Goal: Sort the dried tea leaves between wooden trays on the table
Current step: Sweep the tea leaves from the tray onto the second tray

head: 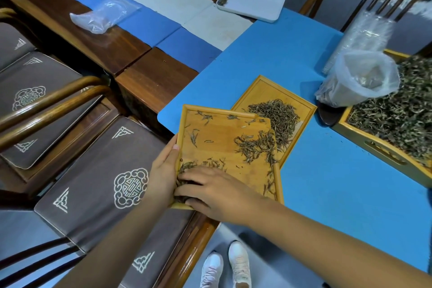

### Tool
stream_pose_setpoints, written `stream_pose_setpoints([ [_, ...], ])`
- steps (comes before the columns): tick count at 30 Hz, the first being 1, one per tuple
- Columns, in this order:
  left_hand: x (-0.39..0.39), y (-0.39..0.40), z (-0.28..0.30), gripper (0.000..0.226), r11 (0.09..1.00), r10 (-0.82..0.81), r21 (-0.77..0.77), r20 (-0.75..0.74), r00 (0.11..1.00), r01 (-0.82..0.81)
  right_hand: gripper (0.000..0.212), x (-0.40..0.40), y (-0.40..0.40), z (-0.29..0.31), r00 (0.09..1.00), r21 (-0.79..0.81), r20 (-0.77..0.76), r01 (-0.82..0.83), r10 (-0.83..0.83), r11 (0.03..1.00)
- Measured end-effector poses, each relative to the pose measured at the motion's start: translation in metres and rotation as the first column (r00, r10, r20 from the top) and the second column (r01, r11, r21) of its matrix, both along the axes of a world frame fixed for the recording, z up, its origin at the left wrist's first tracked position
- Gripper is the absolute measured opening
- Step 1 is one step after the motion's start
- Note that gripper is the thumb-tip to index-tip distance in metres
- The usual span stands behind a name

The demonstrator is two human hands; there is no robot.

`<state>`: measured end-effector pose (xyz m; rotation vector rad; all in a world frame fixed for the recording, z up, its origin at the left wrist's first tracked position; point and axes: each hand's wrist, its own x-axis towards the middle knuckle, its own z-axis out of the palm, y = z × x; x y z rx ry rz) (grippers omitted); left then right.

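A light wooden tray [217, 145] is tilted, its far right corner resting over a second wooden tray [261, 91] that lies flat on the blue table. My left hand [163, 170] grips the near tray's left rim, thumb on top. My right hand [215, 192] lies across the tray's near end, fingers spread flat over a clump of dried tea leaves [187, 168]. More tea leaves [254, 147] gather at the tray's right edge, spilling toward the pile of tea [278, 114] in the second tray.
A large wooden box [378, 154] full of tea stands at the right, with a plastic bag [357, 79] beside it. A white tray [252, 2] sits at the back. Cushioned chairs [98, 184] stand left of the table [327, 194].
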<state>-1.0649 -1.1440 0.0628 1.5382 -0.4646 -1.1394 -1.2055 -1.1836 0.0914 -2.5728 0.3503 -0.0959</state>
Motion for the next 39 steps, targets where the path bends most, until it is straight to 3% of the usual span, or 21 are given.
stream_pose_setpoints([
  [7, -0.001, -0.002, 0.001, 0.035, 0.999, 0.043, -0.003, -0.094, 0.995, -0.043, 0.034, -0.005, -0.012, -0.009, 0.997, -0.031, -0.066, 0.044, -0.046, 0.999],
  [23, 0.013, 0.011, -0.001, 0.028, 0.98, 0.071, 0.182, 0.06, 0.996, -0.08, 0.036, -0.051, -0.061, -0.022, 0.966, -0.084, -0.158, 0.194, -0.206, 0.977],
  [29, 0.019, 0.015, 0.001, 0.03, 0.994, 0.002, 0.109, 0.108, 0.994, -0.014, 0.036, -0.063, -0.077, -0.023, 0.953, -0.125, -0.187, 0.217, -0.238, 0.968],
  [39, 0.022, 0.021, 0.004, 0.03, 0.99, -0.024, 0.144, 0.161, 0.987, 0.001, 0.035, -0.066, -0.095, -0.028, 0.928, -0.149, -0.175, 0.306, -0.329, 0.94],
])
